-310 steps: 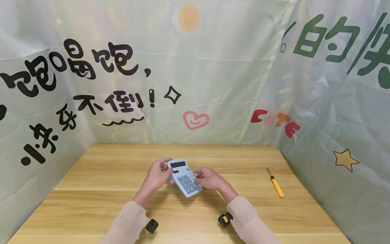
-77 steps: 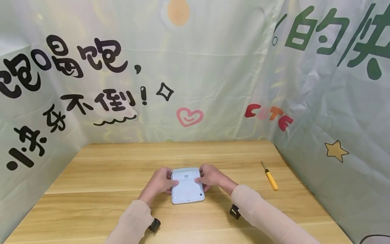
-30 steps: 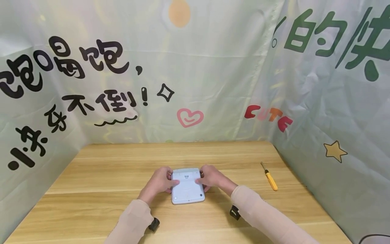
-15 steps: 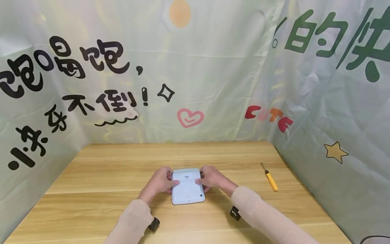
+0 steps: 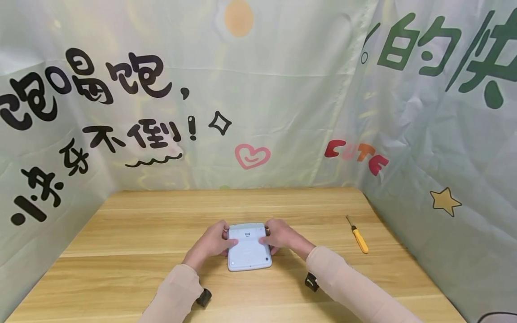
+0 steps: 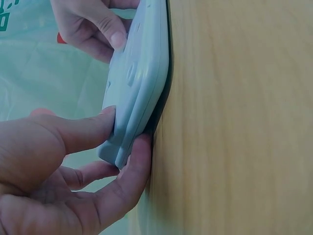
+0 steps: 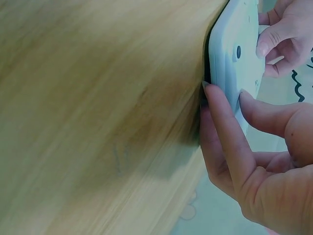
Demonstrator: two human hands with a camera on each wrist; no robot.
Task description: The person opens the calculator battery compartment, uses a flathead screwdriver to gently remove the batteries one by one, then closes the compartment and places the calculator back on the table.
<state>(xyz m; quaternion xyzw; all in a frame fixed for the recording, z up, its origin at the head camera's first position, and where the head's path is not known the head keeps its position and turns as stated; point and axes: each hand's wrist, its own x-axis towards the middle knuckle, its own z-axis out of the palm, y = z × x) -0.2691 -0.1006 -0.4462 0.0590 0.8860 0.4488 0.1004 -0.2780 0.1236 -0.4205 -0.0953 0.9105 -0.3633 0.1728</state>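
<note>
A pale blue calculator [image 5: 249, 253] lies back side up at the middle of the table, its keys and display hidden underneath. My left hand [image 5: 212, 238] grips its left edge, thumb on the back and fingers at the side. On the opposite edge my right hand [image 5: 281, 234] holds it the same way. Both wrist views show the calculator [image 6: 139, 73] pinched between thumbs and fingers, close to the wood. A dark round spot on its back shows near a corner in the right wrist view, where the right hand [image 7: 264, 161] has its fingertips along the side.
A screwdriver [image 5: 359, 237] with a yellow handle lies on the right part of the wooden table [image 5: 141, 233]. Printed cloth [image 5: 282, 112] hangs behind the table and along both sides. A small black device [image 5: 204, 297] sits at each wrist.
Ten seconds ago the calculator was tilted with its keys and display up; by 2.6 seconds ago it was turned over. Over the last second the hands and calculator have barely moved.
</note>
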